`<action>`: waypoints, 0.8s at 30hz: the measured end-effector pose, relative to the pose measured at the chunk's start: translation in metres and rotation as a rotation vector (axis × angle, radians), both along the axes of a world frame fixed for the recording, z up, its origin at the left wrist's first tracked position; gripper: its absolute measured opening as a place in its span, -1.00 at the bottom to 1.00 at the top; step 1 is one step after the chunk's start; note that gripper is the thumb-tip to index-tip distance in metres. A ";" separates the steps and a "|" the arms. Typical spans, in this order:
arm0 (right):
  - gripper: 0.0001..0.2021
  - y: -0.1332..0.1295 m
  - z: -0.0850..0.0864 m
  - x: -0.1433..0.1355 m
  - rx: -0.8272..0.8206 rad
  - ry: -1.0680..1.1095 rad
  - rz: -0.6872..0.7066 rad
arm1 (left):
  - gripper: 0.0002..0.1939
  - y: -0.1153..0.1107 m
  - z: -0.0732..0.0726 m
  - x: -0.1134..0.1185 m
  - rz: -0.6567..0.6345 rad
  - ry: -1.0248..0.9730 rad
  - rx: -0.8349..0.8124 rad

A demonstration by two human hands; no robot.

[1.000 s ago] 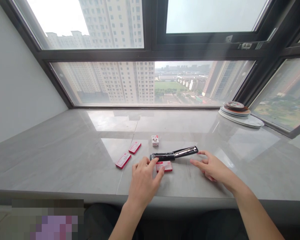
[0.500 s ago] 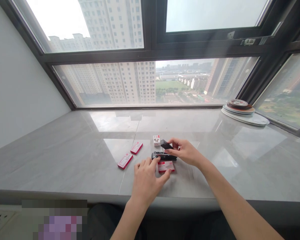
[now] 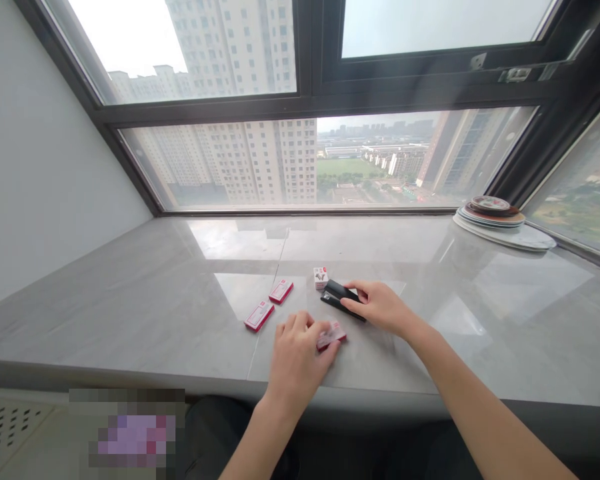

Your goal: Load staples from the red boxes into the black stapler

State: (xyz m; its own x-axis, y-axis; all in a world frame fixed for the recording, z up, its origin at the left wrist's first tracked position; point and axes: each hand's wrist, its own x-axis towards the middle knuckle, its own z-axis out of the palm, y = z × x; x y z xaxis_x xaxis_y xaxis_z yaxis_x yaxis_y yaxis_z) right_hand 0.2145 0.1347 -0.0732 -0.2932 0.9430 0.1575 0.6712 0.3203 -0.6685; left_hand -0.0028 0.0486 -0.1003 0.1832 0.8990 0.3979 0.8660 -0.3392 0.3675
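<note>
A black stapler (image 3: 344, 300) lies slanted on the grey stone sill, with my right hand (image 3: 380, 307) closed around its right part. Just nearer to me, my left hand (image 3: 300, 353) has its thumb and fingers at the two sides of a red and white box (image 3: 333, 335), gripping it on the surface. A small white and red box (image 3: 321, 277) stands right behind the stapler's left end. Two flat pink and white boxes, one (image 3: 281, 291) farther back and one (image 3: 259, 315) nearer, lie to the left of my hands.
A stack of plates (image 3: 503, 223) sits at the back right corner of the sill (image 3: 180, 300). A dark window frame (image 3: 310, 213) runs along the back. Below the front edge at the left is a pale perforated surface (image 3: 10, 427) beside a blurred patch.
The stapler's raised top part has come down over its base, and the stapler has turned slantwise. My left hand has left the stapler and closed on the box. The view has shifted slightly.
</note>
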 end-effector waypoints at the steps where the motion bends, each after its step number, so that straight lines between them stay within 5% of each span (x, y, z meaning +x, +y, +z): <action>1: -0.64 -0.003 -0.004 0.004 0.006 0.006 -0.041 | -0.84 0.000 -0.001 -0.011 0.053 -0.001 0.022; 5: -0.59 -0.017 -0.017 0.015 0.025 0.035 -0.156 | -0.78 0.011 -0.004 -0.066 0.199 -0.011 0.084; 11: -0.58 -0.029 -0.023 0.016 0.017 0.070 -0.211 | -0.64 0.041 -0.002 -0.118 0.032 -0.031 -0.118; 17: -0.58 -0.031 -0.025 0.015 0.027 0.105 -0.253 | -0.45 0.050 0.002 -0.116 -0.081 -0.004 -0.145; 24: -0.42 -0.049 -0.027 0.016 -0.127 0.306 -0.298 | -0.26 0.057 -0.010 -0.097 -0.151 0.107 -0.136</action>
State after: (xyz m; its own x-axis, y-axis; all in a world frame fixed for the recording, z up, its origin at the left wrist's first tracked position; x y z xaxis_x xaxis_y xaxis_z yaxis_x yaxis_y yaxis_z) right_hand 0.2305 0.0862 -0.0998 0.0362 0.9967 0.0723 0.4870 0.0456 -0.8722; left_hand -0.0993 0.1056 -0.1100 0.3544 0.9022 0.2459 0.8454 -0.4215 0.3280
